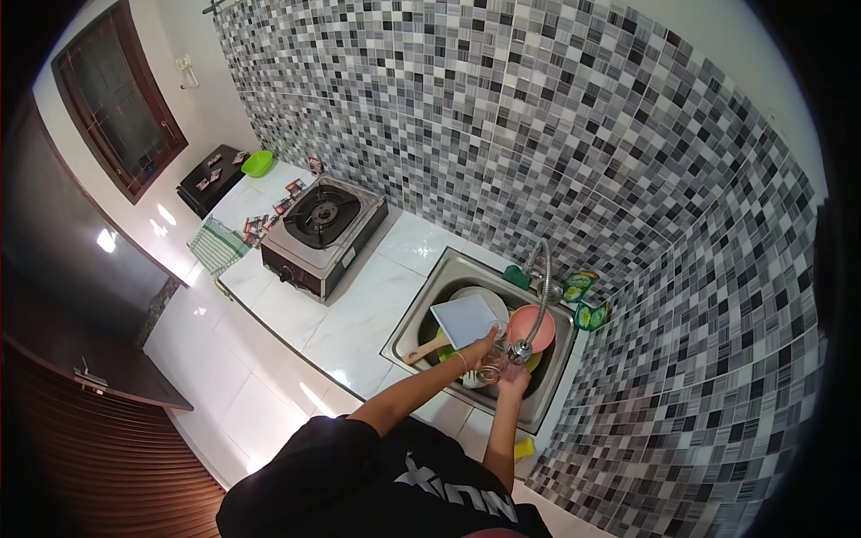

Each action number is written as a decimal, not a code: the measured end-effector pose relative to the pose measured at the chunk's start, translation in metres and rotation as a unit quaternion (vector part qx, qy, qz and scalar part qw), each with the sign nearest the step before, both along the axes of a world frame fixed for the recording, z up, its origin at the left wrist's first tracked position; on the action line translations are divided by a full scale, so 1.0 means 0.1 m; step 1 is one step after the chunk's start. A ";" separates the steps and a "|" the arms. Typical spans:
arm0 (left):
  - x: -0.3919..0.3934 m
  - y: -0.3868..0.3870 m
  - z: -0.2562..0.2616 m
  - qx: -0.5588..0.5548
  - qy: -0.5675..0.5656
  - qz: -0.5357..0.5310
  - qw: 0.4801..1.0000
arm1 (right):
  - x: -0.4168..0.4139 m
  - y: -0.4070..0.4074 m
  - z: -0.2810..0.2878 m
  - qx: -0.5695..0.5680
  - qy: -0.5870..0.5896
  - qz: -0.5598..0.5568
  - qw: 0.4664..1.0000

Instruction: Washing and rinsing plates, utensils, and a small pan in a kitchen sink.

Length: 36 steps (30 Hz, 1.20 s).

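My left hand (481,350) holds a clear glass vessel (490,373) over the stainless steel sink (398,336). Close on its right, my right hand (514,380) is under the head of the flexible faucet (521,351); water and glass blur together there, and whether its fingers grip anything cannot be told. Under and around the hands lie a light blue square dish (463,319), a white round plate (494,299), a pink bowl (538,326) and a wooden-handled utensil (425,351). Some green items lie partly hidden beneath them.
A single-burner gas stove (323,218) stands left on the white tiled counter (366,289), near a checked cloth (218,247) and a green bowl (257,163). Green soap pouches (590,315) and a green sponge (516,276) sit behind the sink, a yellow object (524,448) by its front edge.
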State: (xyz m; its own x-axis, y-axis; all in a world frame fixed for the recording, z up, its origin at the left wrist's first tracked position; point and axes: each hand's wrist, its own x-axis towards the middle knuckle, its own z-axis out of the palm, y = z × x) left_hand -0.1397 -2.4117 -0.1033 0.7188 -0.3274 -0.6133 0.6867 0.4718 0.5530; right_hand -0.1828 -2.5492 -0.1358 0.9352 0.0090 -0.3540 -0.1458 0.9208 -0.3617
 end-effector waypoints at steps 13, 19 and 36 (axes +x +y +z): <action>-0.28 -0.88 -0.14 -0.079 0.045 0.082 0.992 | -0.33 0.01 0.49 -0.295 0.128 -0.170 0.932; -0.29 -0.95 -0.09 -0.013 -0.050 0.307 0.950 | -0.15 0.09 0.44 -0.221 0.121 -0.154 0.955; 0.79 0.59 -0.18 0.215 -0.239 -0.231 0.918 | -0.36 0.43 0.38 0.236 0.035 -0.065 0.969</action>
